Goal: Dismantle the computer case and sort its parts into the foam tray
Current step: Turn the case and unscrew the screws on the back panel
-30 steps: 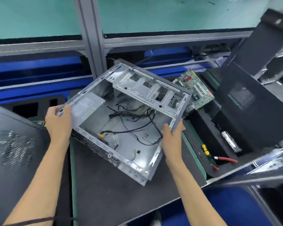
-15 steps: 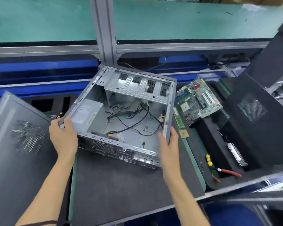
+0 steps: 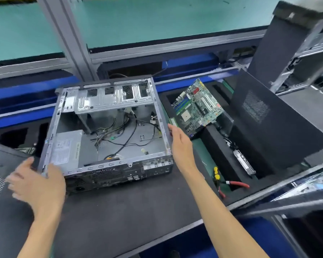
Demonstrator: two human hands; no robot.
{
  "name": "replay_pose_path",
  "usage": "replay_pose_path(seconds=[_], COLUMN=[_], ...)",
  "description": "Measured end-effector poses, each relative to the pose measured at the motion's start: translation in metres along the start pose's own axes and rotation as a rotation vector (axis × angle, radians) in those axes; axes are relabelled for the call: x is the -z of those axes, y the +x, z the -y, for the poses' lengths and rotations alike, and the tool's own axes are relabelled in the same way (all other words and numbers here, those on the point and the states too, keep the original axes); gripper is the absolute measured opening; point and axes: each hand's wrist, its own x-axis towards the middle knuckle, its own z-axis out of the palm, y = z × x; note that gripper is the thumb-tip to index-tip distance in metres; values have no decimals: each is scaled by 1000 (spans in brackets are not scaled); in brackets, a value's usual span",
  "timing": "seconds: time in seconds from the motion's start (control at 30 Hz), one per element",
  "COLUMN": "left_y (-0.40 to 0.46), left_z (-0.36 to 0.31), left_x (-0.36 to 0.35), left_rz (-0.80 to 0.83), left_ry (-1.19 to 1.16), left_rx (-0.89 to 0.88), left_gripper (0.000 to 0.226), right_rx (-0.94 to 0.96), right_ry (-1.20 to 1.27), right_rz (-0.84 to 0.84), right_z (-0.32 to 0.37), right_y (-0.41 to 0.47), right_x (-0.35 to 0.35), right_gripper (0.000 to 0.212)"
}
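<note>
The open grey computer case (image 3: 147, 144) lies flat on the dark work mat (image 3: 129, 211), open side up, rear panel toward me. Inside it are a silver power supply (image 3: 67, 148) at the left and loose black cables (image 3: 119, 131). My left hand (image 3: 37, 185), blurred, grips the case's near left corner. My right hand (image 3: 180, 144) lies flat against the case's right wall, fingers stretched along it. In the black foam tray (image 3: 218, 146) to the right, a green motherboard (image 3: 198, 107) leans tilted.
A black side panel (image 3: 268, 127) leans in the tray's right part, with a silver bracket (image 3: 243, 162) below it. Red-handled pliers (image 3: 235, 183) and a yellow-handled tool (image 3: 215, 172) lie at the tray's near end. Another panel (image 3: 0, 174) sits left; a second case (image 3: 296, 53) stands far right.
The case was tilted up on an edge and turned; now it has swung round and lies flat and square on the mat. Both hands stayed on its left corner and right wall.
</note>
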Motion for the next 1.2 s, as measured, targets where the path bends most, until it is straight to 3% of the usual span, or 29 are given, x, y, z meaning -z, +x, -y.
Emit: replay_pose_path(seconds=[0.1,0.17,0.23,0.33,0.4,0.47,0.6,0.7,0.9,1.03,1.2], left_y=[-35,-78,-125,-186,-220,-247,-289,-302,-301,-290,-260], left_z=[-64,-114,-152,-178,-178,-168,-142,-129,-133,-153,-188], left_x=[-6,-30,-69,-148,-199,-236,-280,-290,-292,-268,-206], left_rz=[45,285,643,1163,1363,1413,1339,1319,1251,1337,1403], left_ry=[-224,-383,-429,-178,138,396,775,857,708,441,62], left_rx=[-329,-609,-758,-762,-842,-990,-1255,-1273,-1111,-824,-690], left_gripper=[29,18,20,22,18,19,22,23,16,18,25], right_rx=[-14,-42,-94,-192,-239,-269,-304,-324,-301,-225,81], right_ry=[16,-2,-25,-50,-41,-8,35,14,-26,-107,-409], right_rz=[-154,-265,-337,-400,-445,-464,-467,-472,-473,-445,-165], right_z=[-17,-33,-49,-72,-84,-92,-103,-111,-110,-98,-84], right_y=[2,-1,-6,-20,-32,-42,-58,-68,-72,-61,-40], right_x=[43,79,113,158,180,193,208,214,217,211,195], right_gripper=[35,33,30,26,25,26,25,23,24,33,68])
